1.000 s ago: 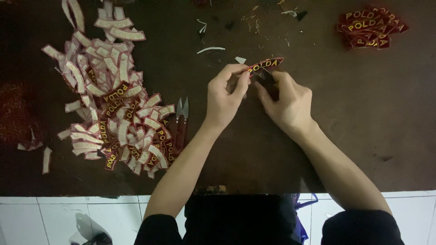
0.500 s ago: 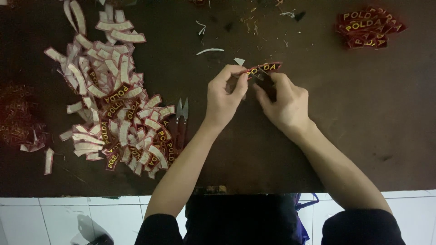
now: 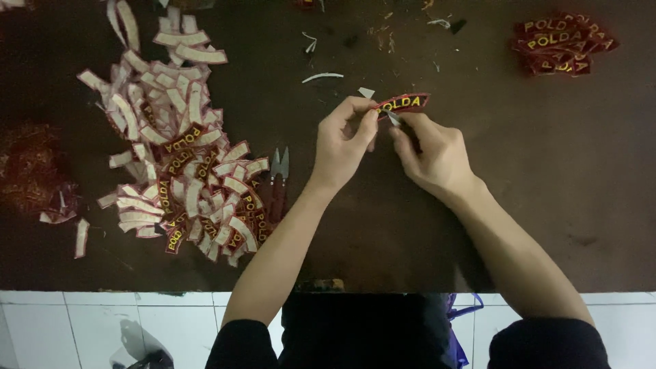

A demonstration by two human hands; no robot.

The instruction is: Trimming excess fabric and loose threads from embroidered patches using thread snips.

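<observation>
- We see a curved embroidered patch (image 3: 403, 104), dark red with yellow lettering, held between both hands just above the table (image 3: 519, 184).
- Its long axis runs nearly level across the view, left to right, with the right end tilted slightly up and away from the person; the lettered face is turned up toward the camera.
- The left hand (image 3: 345, 147) has its grip closed on the left end of the patch, pinched between thumb and fingertips.
- The right hand (image 3: 434, 154) touches the patch from below near its left half; the fingers are curled and pinch a small pale strip at the patch's edge.
- Snips (image 3: 279, 179) with pale blades and dark red handles lie on the table to the lower left of the patch, blades pointing away from the person.
- A loose heap of patches (image 3: 184, 164) lies well to the left of the held patch, beyond the snips; most lie with the white backing up, a few with the red and yellow face up.
- A stack of finished patches (image 3: 560, 42), face up, red with yellow letters, sits to the upper right of the held patch, well apart from it.
- A mass of red thread waste (image 3: 27, 167) lies far left of the held patch, past the heap.
- Small white scraps (image 3: 321, 77) lie just above and left of the held patch.
</observation>
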